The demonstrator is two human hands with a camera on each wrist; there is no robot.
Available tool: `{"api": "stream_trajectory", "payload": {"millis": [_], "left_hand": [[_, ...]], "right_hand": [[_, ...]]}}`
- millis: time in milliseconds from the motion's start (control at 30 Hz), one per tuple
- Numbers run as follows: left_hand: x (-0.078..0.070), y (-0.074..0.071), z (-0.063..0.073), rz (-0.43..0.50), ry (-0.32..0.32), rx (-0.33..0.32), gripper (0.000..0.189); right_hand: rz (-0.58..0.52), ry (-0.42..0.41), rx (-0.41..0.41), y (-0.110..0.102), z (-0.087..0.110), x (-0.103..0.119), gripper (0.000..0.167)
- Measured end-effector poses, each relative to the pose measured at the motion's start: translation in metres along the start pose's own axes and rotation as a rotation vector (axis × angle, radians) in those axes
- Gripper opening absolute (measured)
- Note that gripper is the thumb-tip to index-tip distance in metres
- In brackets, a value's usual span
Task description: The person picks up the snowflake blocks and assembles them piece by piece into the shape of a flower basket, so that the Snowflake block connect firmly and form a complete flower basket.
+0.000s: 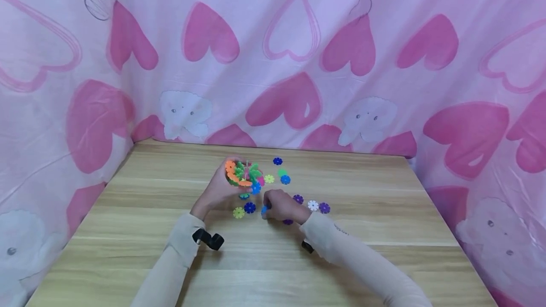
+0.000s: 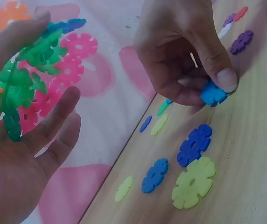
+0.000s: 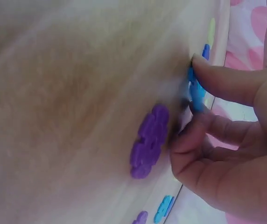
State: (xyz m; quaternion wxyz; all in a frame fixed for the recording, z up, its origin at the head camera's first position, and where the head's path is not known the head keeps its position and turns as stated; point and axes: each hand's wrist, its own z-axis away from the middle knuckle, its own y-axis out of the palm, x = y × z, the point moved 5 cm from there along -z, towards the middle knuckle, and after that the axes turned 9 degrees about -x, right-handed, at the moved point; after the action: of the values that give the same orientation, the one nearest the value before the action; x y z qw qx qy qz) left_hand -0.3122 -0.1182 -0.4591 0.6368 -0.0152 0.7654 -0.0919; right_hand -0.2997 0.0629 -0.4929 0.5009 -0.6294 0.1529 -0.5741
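Observation:
My left hand [image 1: 215,189] holds up a rounded cluster of interlocking flower-shaped plastic discs [image 1: 246,172]. Orange, green, pink and blue pieces show in it. In the left wrist view the thumb lies over the cluster [image 2: 35,74] and some fingers extend beneath. To the right, close to the tabletop, my right hand [image 1: 279,205] pinches a light blue flower disc [image 2: 213,94] between thumb and fingers. A purple disc [image 3: 150,142] lies beside that hand. Dark blue [image 2: 195,144] and yellow [image 2: 194,183] discs lie on the table below the cluster.
Loose discs are scattered over the wooden table [image 1: 375,269], among them a white one [image 1: 313,205], a purple one [image 1: 324,208] and a dark blue one [image 1: 277,161]. Behind the table hangs a pink curtain [image 1: 256,84] with hearts. Each wrist carries a black camera mount [image 1: 208,239].

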Motion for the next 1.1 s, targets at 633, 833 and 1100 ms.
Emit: {"api": "stream_trajectory", "payload": {"millis": [633,833,1100], "left_hand": [[-0.009,0.020,0.004,-0.125,0.118,0.081,0.087],[-0.011,0.022,0.005,-0.156,0.150,0.058,0.085],[-0.015,0.027,0.005,-0.135,0.164,0.049,0.086]], "right_hand": [[-0.869,0.165,0.101,-0.062,0.025,0.022,0.017],[-0.866,0.202,0.046,-0.061,0.023,0.019,0.017],[-0.881,0.220,-0.015,-0.060,0.022,0.017,0.017]]}}
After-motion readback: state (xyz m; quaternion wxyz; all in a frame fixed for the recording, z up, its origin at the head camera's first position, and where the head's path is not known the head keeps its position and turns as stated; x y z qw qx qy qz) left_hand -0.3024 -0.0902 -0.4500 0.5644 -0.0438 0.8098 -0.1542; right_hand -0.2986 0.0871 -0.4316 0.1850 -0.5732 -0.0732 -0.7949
